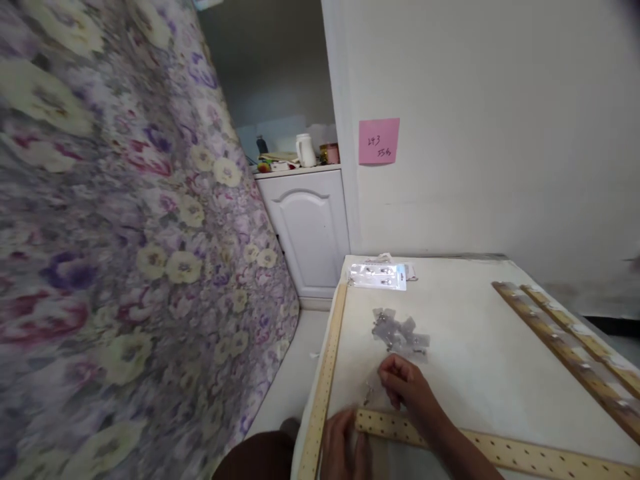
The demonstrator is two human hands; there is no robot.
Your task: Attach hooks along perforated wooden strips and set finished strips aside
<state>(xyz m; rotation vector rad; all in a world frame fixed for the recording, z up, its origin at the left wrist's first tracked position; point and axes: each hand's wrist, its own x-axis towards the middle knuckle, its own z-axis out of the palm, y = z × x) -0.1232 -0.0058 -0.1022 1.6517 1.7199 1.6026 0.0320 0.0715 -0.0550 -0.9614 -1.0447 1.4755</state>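
My right hand (404, 385) is closed in a pinch over the table, its fingers curled together; whatever sits between them is too small to make out. Just left of those fingertips lies a small clear bag with metal bits (369, 392). Lower down, my left hand (344, 445) is smeared by motion, with thumb and fingers at the left end of a pale wooden strip with holes (500, 448). My right forearm crosses above part of that strip. Beyond my right hand, several small clear bags of metal parts (395, 331) are heaped together.
A second holed strip (325, 380) runs along the table's left edge. Clear packaging with metal pieces (379, 276) lies at the back left of the white table (460, 320). Wooden strips with small bags on them (560, 337) lie right. A floral curtain (150, 267) hangs left.
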